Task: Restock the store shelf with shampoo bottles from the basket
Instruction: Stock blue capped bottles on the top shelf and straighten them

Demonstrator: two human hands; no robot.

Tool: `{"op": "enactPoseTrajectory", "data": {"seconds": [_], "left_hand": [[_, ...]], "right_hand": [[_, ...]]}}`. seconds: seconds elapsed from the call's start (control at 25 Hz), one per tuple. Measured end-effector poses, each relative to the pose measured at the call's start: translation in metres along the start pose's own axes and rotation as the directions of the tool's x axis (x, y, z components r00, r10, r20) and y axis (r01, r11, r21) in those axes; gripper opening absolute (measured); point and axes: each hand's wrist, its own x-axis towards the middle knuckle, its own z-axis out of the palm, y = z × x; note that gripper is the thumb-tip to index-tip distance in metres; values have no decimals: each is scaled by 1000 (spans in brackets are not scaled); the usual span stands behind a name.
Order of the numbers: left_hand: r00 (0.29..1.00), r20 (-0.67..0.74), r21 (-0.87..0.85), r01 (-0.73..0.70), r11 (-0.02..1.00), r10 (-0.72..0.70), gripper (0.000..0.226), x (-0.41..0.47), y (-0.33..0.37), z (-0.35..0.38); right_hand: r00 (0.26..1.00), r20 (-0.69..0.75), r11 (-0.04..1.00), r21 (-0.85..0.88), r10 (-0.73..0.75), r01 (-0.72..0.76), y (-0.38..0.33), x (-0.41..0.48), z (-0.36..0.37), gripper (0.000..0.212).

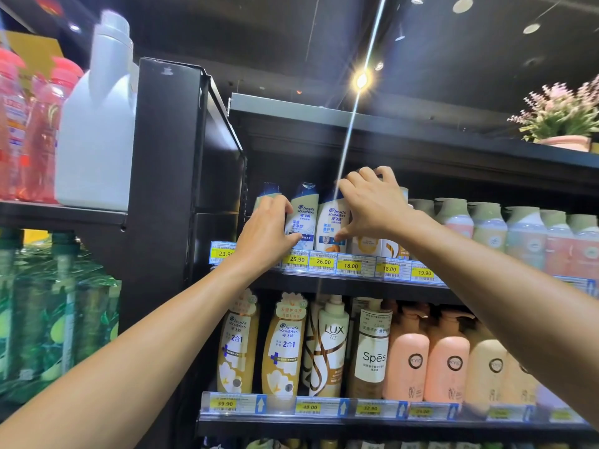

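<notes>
Shampoo bottles stand in a row on the upper shelf, behind yellow price tags. My left hand grips the leftmost Head & Shoulders bottle, fingers curled round its right side. Beside it stand two more Head & Shoulders bottles, one blue-labelled and one with an orange mark. My right hand holds a white-and-gold bottle, fingers curled over its top and thumb reaching down by the orange-marked bottle. The hand hides most of it. No basket is in view.
Pastel bottles fill the upper shelf to the right. The lower shelf holds tall bottles, among them a LUX and pink ones. A black shelf upright stands left, with a white jug beyond. A potted plant sits on top.
</notes>
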Motion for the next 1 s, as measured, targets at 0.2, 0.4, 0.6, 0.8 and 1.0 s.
{"op": "enactPoseTrajectory", "data": {"seconds": [0.2,0.4,0.6,0.8,1.0], "left_hand": [[1000,-10,12,-17,1000,18,43,-1,0,0],[998,-17,24,-55,998,56,37,-2,2,-2],[988,-47,124,-142,982,149,34,-15,1,-11],[966,-34,226,-241,944,255,46,-39,-17,-19],[948,31,368,-306,878,317,64,-64,-29,-20]], "right_hand": [[1000,9,1000,1,8,-8,0,1,0,96],[1000,17,1000,-8,20,-20,-1,0,0,101],[998,-26,998,29,52,-51,-4,-10,-4,104],[959,-276,992,119,68,-36,-27,-47,3,68],[965,-255,991,129,69,-37,-61,-89,8,66]]}}
